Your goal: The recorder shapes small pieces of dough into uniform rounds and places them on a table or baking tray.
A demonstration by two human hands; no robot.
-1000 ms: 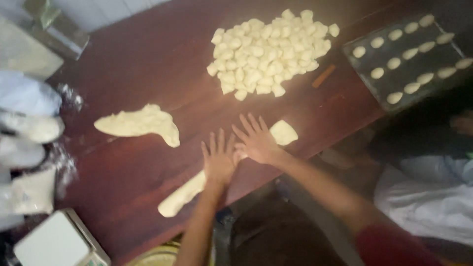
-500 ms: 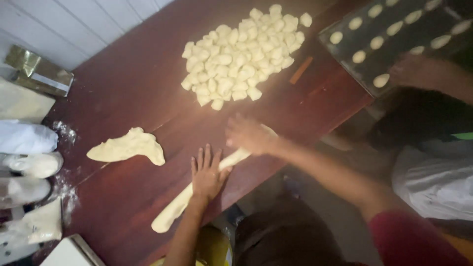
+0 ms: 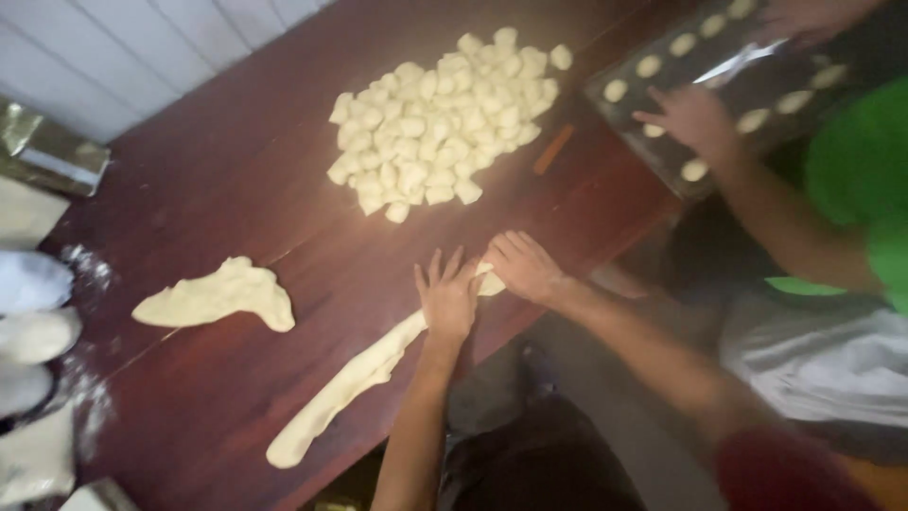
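Left hand [image 3: 447, 301] and right hand [image 3: 523, 268] are pressing flat, fingers spread, gripping nothing, on the dough rope [image 3: 345, 388] lying across the near counter [image 3: 236, 170].

Worktop [image 3: 236, 161] dark reddish-brown wood, faintly streaked, dusted white with flour at its left edge. Dough rope [image 3: 350, 383], flat dough slab [image 3: 213, 295] and heap of cut dough pieces [image 3: 440, 118] all pale cream-yellow; baking tray [image 3: 728, 85] near-black with pale dough dots. Co-worker's shirt [image 3: 865, 161] bright green, wall panelling [image 3: 113, 47] white, stick [image 3: 553, 149] by the heap orange-brown.
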